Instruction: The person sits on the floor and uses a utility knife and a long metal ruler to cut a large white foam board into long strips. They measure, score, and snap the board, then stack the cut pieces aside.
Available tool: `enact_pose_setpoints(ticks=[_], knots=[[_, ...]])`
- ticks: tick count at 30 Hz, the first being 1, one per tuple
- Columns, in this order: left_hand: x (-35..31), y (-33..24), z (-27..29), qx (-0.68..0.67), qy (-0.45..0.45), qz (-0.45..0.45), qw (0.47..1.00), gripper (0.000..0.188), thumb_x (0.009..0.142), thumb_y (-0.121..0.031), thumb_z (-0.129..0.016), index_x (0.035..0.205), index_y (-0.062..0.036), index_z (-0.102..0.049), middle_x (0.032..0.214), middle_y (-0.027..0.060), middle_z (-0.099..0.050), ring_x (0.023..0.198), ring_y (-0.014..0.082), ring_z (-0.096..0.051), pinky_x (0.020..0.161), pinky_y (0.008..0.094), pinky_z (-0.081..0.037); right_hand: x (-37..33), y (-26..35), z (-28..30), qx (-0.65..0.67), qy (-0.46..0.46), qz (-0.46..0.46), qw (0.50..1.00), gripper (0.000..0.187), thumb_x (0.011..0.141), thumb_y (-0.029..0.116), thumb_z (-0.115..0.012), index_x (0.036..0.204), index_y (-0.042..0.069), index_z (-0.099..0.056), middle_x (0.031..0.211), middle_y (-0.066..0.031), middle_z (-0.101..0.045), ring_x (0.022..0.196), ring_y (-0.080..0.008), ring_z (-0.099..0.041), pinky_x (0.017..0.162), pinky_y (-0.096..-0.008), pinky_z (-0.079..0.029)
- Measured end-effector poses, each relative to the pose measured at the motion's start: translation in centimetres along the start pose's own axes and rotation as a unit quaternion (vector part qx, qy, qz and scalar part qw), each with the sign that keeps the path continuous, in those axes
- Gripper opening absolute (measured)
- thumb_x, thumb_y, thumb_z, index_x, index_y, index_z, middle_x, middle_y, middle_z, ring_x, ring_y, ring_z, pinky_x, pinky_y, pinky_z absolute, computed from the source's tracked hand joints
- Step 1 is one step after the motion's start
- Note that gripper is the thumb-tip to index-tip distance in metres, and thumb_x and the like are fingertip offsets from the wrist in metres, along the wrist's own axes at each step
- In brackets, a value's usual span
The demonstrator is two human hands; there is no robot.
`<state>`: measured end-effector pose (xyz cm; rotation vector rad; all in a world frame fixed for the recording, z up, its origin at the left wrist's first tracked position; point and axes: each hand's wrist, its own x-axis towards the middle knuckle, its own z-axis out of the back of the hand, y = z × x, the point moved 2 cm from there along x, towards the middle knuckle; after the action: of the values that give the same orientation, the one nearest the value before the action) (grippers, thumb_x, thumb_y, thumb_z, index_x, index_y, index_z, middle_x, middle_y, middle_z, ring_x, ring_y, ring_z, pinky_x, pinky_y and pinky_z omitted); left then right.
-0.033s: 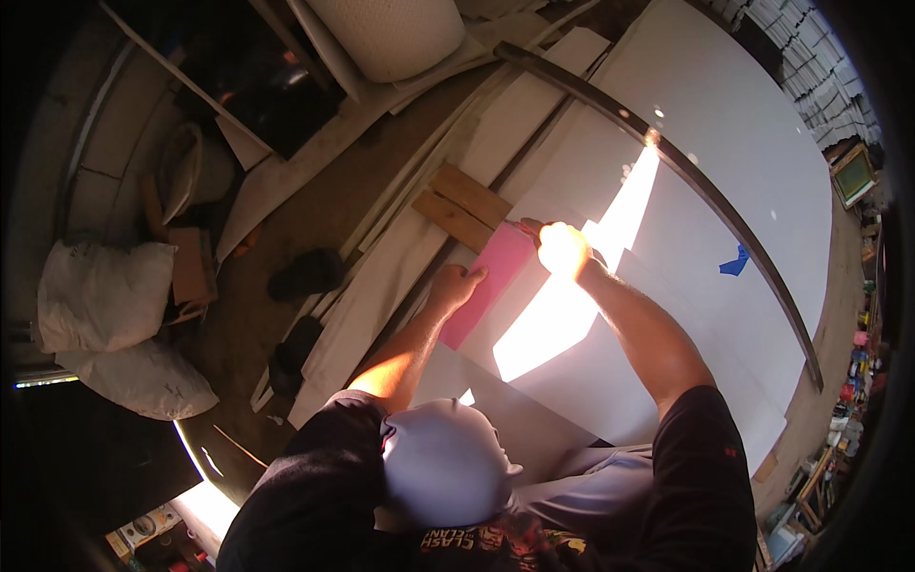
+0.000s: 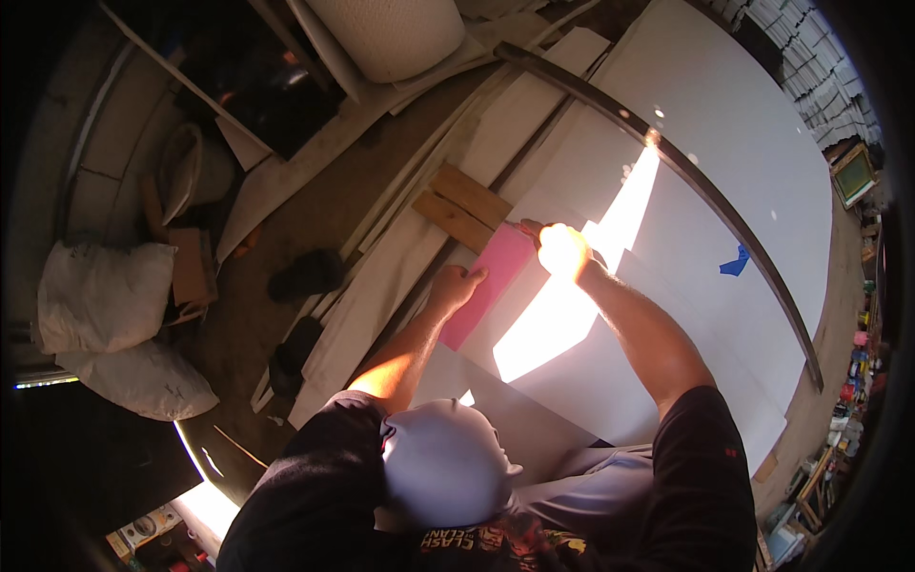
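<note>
Across the lower edge, a black shirt (image 2: pixel 305 477) bears one block of coloured lettering, partly cut off; above it bend two legs in grey trousers (image 2: pixel 443 467). Beyond them lies one pink card (image 2: pixel 488 286) at the left side of the white sheet (image 2: pixel 667 257), its long axis slanting from lower left to upper right. The left hand (image 2: pixel 459 288) has its thumb at the card's left edge; whether it pinches, I cannot tell. The right hand (image 2: pixel 564 250), curled by the upper right corner, is bleached by glare, so its grip cannot be told. Past the card's upper end lie two boards (image 2: pixel 464 205), side by side. Farther out are one blue scrap (image 2: pixel 734 260), one dark bar (image 2: pixel 577 85), two slippers (image 2: pixel 305 274), two pale bags (image 2: pixel 110 296) and one roll (image 2: pixel 386 33)
</note>
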<state>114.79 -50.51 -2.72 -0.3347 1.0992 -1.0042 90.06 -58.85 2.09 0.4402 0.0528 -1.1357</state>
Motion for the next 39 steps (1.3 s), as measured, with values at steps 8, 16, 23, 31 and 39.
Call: enact_pose_setpoints(ticks=[8,16,23,31,39], knots=[[0.2,0.2,0.1,0.007,-0.007,0.004,1.000,0.059,0.089,-0.053,-0.076,0.086,0.0060,-0.073,0.083,0.0212,-0.074,0.077,0.0301,-0.074,0.070,0.0422,-0.056,0.0,1.0,0.7,-0.007,0.004,-0.020,1.000,0.019,0.090,0.011,-0.057,0.092,0.007,-0.075,0.098,-0.0181,-0.074,0.091,-0.0359,-0.074,0.083,-0.0441,-0.060],[0.0,0.3,-0.2,-0.006,-0.010,0.000,1.000,0.058,0.089,-0.052,-0.076,0.084,0.0059,-0.073,0.079,0.0202,-0.074,0.076,0.0289,-0.074,0.069,0.0423,-0.055,0.9,1.3,-0.7,-0.064,0.003,-0.003,0.998,0.019,0.089,0.008,-0.057,0.088,0.006,-0.076,0.096,-0.0163,-0.076,0.091,-0.0325,-0.076,0.077,-0.0425,-0.061],[-0.3,-0.1,-0.1,0.016,-0.022,0.003,1.000,0.056,0.091,-0.051,-0.075,0.084,0.0048,-0.072,0.078,0.0204,-0.073,0.075,0.0310,-0.073,0.070,0.0434,-0.055,-0.1,0.8,0.8,-0.075,0.057,-0.007,0.996,0.023,0.096,0.013,-0.055,0.114,0.010,-0.069,0.102,-0.0154,-0.074,0.095,-0.0331,-0.074,0.082,-0.0435,-0.060],[-4.5,-1.9,-0.4,0.239,-0.203,-0.199,0.928,0.069,0.085,-0.053,-0.081,0.124,-0.0004,-0.060,0.121,0.0246,-0.066,0.112,0.0327,-0.066,0.087,0.0472,-0.053,-4.0,-3.8,2.0,0.076,-0.107,-0.028,0.991,0.024,0.100,0.022,-0.059,0.116,0.007,-0.069,0.097,-0.0136,-0.069,0.099,-0.0330,-0.069,0.087,-0.0444,-0.055],[-6.3,-4.7,-1.7,0.359,-0.118,-0.212,0.901,0.064,0.080,-0.040,-0.087,0.123,-0.0078,-0.054,0.107,0.0146,-0.073,0.098,0.0321,-0.071,0.084,0.0467,-0.054,-4.2,-5.7,-1.7,0.205,-0.049,-0.071,0.975,0.024,0.101,0.026,-0.060,0.114,0.007,-0.068,0.093,-0.0157,-0.068,0.089,-0.0328,-0.070,0.079,-0.0456,-0.055]])
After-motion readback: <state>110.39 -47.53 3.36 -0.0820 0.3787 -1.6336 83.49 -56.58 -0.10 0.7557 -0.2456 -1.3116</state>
